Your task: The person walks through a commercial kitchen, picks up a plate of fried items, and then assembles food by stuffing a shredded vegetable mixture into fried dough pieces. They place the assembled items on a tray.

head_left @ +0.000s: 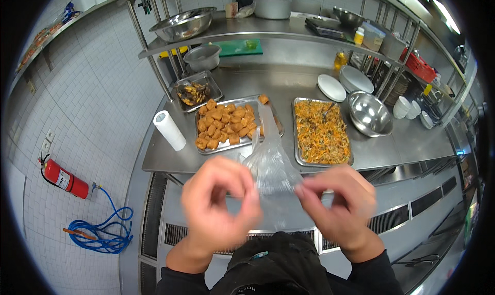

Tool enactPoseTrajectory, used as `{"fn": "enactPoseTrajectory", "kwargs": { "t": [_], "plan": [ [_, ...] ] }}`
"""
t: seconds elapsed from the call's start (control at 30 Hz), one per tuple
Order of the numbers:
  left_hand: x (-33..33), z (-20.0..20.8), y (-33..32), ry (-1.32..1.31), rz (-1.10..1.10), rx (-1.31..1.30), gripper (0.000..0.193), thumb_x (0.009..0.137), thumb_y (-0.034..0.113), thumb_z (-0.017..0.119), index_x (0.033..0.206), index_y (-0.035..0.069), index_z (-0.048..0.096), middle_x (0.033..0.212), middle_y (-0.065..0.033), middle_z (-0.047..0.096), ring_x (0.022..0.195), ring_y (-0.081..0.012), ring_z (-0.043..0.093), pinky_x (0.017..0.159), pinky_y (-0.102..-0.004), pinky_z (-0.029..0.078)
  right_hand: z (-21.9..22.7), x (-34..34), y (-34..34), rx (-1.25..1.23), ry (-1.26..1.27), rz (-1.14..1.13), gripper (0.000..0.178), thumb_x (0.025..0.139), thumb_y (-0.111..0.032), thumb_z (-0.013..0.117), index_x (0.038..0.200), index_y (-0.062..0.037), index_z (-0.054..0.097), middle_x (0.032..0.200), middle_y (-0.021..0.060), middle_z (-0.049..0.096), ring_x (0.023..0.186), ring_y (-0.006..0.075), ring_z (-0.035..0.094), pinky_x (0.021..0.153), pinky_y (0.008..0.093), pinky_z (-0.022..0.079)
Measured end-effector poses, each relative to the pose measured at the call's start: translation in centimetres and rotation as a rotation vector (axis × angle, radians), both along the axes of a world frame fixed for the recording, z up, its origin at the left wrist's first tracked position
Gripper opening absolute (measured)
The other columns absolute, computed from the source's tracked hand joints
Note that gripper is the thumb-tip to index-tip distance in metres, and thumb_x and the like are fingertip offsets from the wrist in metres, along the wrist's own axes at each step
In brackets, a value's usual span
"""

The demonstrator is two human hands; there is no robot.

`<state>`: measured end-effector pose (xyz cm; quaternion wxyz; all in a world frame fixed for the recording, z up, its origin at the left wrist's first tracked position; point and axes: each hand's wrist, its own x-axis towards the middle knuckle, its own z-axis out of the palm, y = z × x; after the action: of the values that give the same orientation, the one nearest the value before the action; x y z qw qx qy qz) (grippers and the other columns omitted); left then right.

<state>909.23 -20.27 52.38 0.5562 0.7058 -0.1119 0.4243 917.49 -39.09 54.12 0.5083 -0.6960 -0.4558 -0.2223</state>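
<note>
A thin clear plastic bag [273, 166] hangs stretched in front of me, over the near edge of the steel table. My left hand [219, 197] pinches its left side between thumb and fingers, and my right hand [340, 199] pinches its right side; both are slightly blurred. The bag's far end reaches up over a metal tray [210, 152] of brown fried tofu cubes [227, 122], hiding its right part. To the right lies another tray [297, 140] filled with shredded orange and green vegetables [320, 132]. Left of the tofu tray stands a white roll [169, 130].
Behind the tofu is a small tray [219, 91] of dark browned food. A steel bowl [369, 114] and white plates [331, 88] stand right. Overhead runs a steel shelf [242, 29]. A fire extinguisher [64, 178] and coiled blue hose [100, 233] are at the left wall.
</note>
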Motion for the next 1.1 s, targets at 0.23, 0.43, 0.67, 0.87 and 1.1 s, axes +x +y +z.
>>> {"fn": "enactPoseTrajectory", "kwargs": {
  "t": [0.23, 0.43, 0.67, 0.87, 1.1],
  "plan": [
    [-2.5, 2.4, -0.4, -0.218, -0.238, 0.062, 0.032, 0.083, 0.004, 0.073, 0.090, 0.010, 0.043, 0.085, -0.0099, 0.054, 0.072, -0.0152, 0.051, 0.069, -0.0303, 0.048, 3.7, -3.3, -1.4, -0.052, 0.005, 0.108, 0.037, 0.067, 0.003, 0.088, 0.094, -0.0066, 0.066, 0.078, 0.0059, 0.062, 0.061, 0.0151, 0.060, 0.053, 0.0253, 0.045],
    [0.0, 0.3, -1.3, -0.013, 0.110, -0.114, 0.025, 0.074, -0.008, 0.070, 0.077, 0.006, 0.050, 0.080, -0.0087, 0.059, 0.071, -0.0106, 0.057, 0.063, -0.0243, 0.048, -0.2, 0.8, 0.6, 0.034, -0.109, 0.030, 0.019, 0.074, 0.004, 0.082, 0.088, -0.0033, 0.072, 0.079, 0.0074, 0.068, 0.063, 0.0175, 0.063, 0.055, 0.0273, 0.049],
    [9.3, -9.8, 1.2, 0.314, 0.180, -0.143, 0.017, 0.076, -0.001, 0.067, 0.077, 0.002, 0.051, 0.073, -0.0027, 0.061, 0.063, -0.0061, 0.055, 0.059, -0.0231, 0.046, -9.8, 7.8, 4.2, 0.072, 0.070, -0.170, 0.021, 0.079, -0.007, 0.082, 0.097, -0.0027, 0.072, 0.076, 0.0049, 0.063, 0.063, 0.0173, 0.057, 0.060, 0.0289, 0.047],
    [10.4, -15.4, 0.6, 0.403, 0.194, -0.150, 0.018, 0.076, -0.001, 0.069, 0.075, 0.002, 0.051, 0.074, -0.0033, 0.063, 0.065, -0.0078, 0.059, 0.058, -0.0247, 0.049, -15.5, 4.2, 3.7, -0.186, 0.622, -0.083, 0.029, 0.099, -0.016, 0.059, 0.123, -0.0055, 0.070, 0.064, 0.0001, 0.050, 0.054, 0.0125, 0.043, 0.052, 0.0285, 0.039],
    [8.5, -19.4, -1.9, 0.431, 0.048, 0.095, 0.018, 0.069, -0.001, 0.070, 0.075, 0.002, 0.054, 0.073, -0.0082, 0.060, 0.066, -0.0186, 0.060, 0.066, -0.0312, 0.050, -21.1, 8.8, 5.2, 0.442, 1.659, 0.129, 0.039, 0.106, -0.023, 0.048, 0.139, -0.0037, 0.055, 0.078, -0.0032, 0.056, 0.059, 0.0054, 0.046, 0.051, 0.0220, 0.038]
  ]
}}
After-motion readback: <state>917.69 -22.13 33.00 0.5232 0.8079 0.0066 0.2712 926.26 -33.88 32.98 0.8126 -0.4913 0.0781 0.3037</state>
